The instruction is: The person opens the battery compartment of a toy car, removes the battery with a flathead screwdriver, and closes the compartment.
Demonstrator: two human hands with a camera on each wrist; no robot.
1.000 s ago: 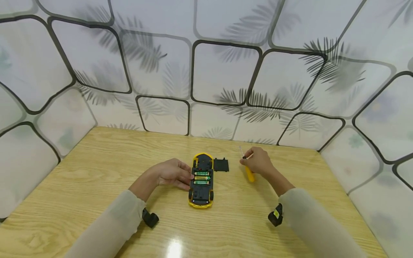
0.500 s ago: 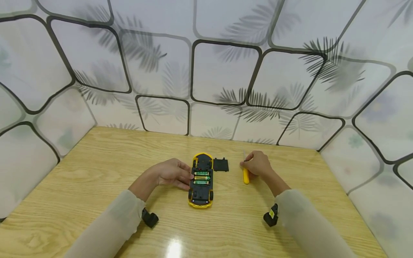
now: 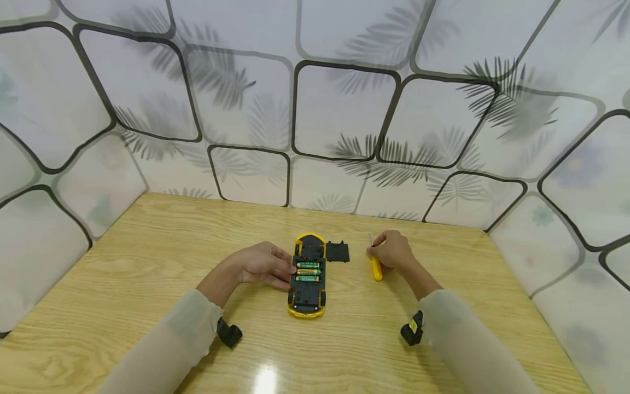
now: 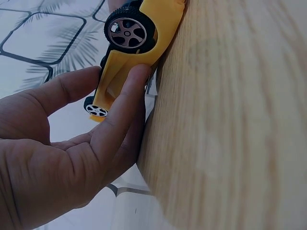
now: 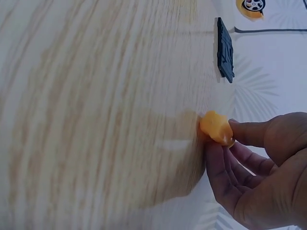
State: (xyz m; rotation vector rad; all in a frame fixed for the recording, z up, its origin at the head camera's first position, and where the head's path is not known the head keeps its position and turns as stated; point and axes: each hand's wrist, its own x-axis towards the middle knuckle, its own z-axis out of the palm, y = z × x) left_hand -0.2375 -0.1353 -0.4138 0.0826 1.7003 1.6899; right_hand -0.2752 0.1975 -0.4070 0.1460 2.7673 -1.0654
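Note:
A yellow toy car (image 3: 307, 298) lies upside down on the table, its black underside facing up. Three green-and-gold batteries (image 3: 308, 272) sit in its uncovered compartment. My left hand (image 3: 261, 266) holds the car's left side, thumb at the underside's edge and fingers along the yellow body (image 4: 120, 72). To the right, my right hand (image 3: 394, 251) pinches a screwdriver (image 3: 376, 269) by its yellow handle near the shaft. The shaft points away, toward the wall. From the right wrist only the handle's end (image 5: 217, 127) shows, close to the tabletop.
Between the car and my right hand lies a black battery cover (image 3: 337, 251), close to the car's far right side. A patterned wall covering (image 3: 334, 183) rises behind the wooden table (image 3: 197, 230) and along both sides.
My right hand has shifted slightly toward me. The screwdriver has turned from a slant to nearly straight away from me, its handle end moving left. The left hand and the car stay put.

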